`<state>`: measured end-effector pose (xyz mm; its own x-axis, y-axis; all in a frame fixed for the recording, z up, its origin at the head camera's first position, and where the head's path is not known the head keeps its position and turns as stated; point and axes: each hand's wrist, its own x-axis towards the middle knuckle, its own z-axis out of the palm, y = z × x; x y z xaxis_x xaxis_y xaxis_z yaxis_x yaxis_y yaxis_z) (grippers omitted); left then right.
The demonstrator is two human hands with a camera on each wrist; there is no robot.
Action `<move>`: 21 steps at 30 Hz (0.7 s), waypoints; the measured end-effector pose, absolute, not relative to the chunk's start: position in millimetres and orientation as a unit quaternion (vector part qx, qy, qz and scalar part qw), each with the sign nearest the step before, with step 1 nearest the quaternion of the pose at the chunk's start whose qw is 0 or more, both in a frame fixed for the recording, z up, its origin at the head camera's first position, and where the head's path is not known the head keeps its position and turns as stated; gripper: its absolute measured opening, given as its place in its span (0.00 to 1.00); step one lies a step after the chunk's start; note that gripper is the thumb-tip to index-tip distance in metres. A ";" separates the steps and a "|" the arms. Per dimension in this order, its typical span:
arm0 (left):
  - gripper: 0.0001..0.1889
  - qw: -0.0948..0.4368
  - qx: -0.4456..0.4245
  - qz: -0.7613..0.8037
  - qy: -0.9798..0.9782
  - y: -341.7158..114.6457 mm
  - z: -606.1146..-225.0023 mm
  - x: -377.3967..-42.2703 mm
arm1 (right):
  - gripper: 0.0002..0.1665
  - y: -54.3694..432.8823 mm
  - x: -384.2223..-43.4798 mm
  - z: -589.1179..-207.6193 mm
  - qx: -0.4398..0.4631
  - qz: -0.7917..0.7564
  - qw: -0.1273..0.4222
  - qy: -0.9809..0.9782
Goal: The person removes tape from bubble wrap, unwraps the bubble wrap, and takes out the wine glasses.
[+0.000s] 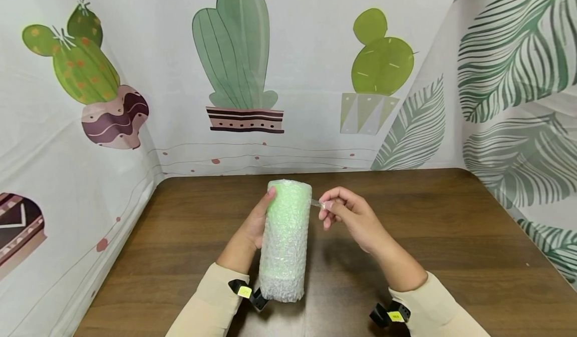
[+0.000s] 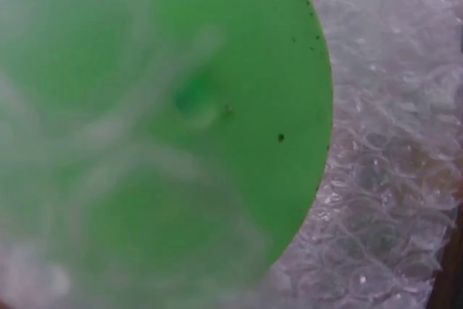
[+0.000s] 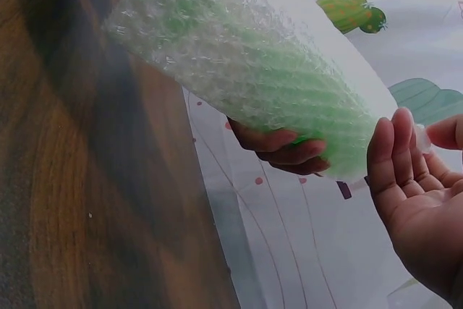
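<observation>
A tall roll of bubble wrap (image 1: 285,242) around something green stands tilted above the table in the head view. My left hand (image 1: 258,220) grips its upper left side, thumb in front; in the right wrist view the fingers curl round the far side. Through the open end in the left wrist view a round green face (image 2: 289,92) shows, with a small dimple and dark specks. My right hand (image 1: 349,214) pinches a short strip of clear tape (image 1: 316,203) between thumb and forefinger, just right of the roll's upper part. The strip reaches to the wrap.
A dark brown wooden table (image 1: 203,197) lies beneath the hands. White cloth (image 1: 311,76) printed with cacti and leaves hangs behind it and along the sides. A black wrist camera (image 1: 387,314) is strapped at each sleeve.
</observation>
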<state>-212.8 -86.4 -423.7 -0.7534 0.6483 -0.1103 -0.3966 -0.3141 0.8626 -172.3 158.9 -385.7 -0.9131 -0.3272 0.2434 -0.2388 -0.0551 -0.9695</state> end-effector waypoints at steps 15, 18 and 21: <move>0.34 0.322 0.130 0.792 0.503 -86.3 -425.7 -213.5 | 0.08 158.9 -171.3 -386.4 -0.222 -0.707 0.031 0.670; 0.34 0.324 0.132 0.791 0.502 -86.9 -426.6 -214.5 | 0.07 158.3 -170.7 -385.9 -0.218 -0.706 0.030 0.674; 0.34 0.321 0.132 0.791 0.503 -86.6 -427.3 -215.0 | 0.06 157.6 -170.8 -385.7 -0.218 -0.704 0.028 0.675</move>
<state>-215.0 -86.6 -427.3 -0.7584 0.6417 -0.1142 -0.3752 -0.2865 0.8816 -170.8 157.6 -385.7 -0.9037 -0.3330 0.2693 -0.2552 -0.0863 -0.9630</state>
